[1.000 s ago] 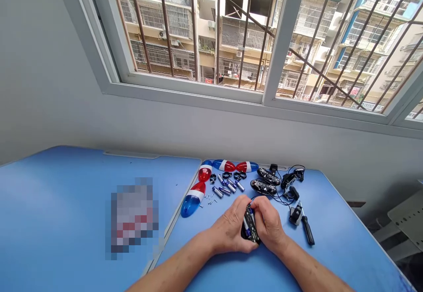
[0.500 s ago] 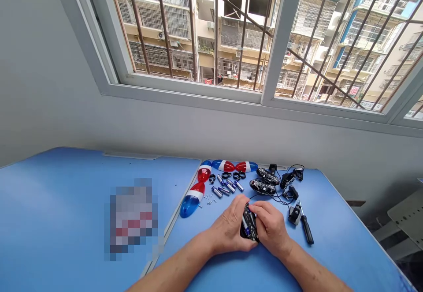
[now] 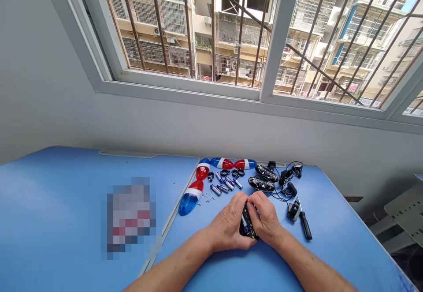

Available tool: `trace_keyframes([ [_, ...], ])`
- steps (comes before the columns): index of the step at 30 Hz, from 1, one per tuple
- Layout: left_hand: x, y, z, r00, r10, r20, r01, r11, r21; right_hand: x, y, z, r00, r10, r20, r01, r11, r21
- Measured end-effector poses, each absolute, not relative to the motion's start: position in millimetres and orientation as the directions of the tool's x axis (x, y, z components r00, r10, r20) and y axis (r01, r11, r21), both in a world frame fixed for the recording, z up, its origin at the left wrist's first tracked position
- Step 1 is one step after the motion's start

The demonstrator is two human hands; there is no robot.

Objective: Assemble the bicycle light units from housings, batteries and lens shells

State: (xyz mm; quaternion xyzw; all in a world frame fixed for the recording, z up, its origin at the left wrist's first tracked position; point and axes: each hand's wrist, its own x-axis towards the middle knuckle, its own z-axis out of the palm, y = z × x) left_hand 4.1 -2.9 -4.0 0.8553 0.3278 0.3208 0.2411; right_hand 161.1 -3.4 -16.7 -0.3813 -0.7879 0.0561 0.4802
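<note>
Between my two hands is a black light housing (image 3: 246, 226) with a circuit board and at least one blue-and-silver battery inside. My left hand (image 3: 224, 224) is closed around its left side, thumb under the near end. My right hand (image 3: 268, 220) is closed too, its fingers pressing at the far end and right side, hiding much of the board. Beyond lie similar black light units (image 3: 261, 183) with cables. Loose batteries (image 3: 228, 184) are scattered left of them, near small screws (image 3: 208, 198) and black ring clamps (image 3: 225, 173).
Red, white and blue lens covers (image 3: 191, 197) line the left and back of this blue table (image 3: 211, 274). A screwdriver (image 3: 306, 226) lies at the right by a black bracket (image 3: 292, 211). A blurred-out item (image 3: 130, 217) rests on the left table.
My right fingers have shifted up and inward over the housing, covering more of its board. My left hand keeps its hold. The whole view has moved slightly.
</note>
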Motion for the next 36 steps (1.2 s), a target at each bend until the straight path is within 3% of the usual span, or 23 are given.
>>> trace_keyframes([
  [24, 4.1, -3.5, -3.7, 0.607, 0.692, 0.390, 0.413, -0.694, 0.589, 158.5, -9.2, -17.9, -0.227, 0.599, 0.768, 0.613, 0.701, -0.366],
  [36, 3.9, -3.0, -3.5, 0.603, 0.684, 0.410, 0.408, -0.707, 0.578, 167.7, -9.7, -15.9, -0.278, 0.642, 0.715, 0.557, 0.714, -0.424],
])
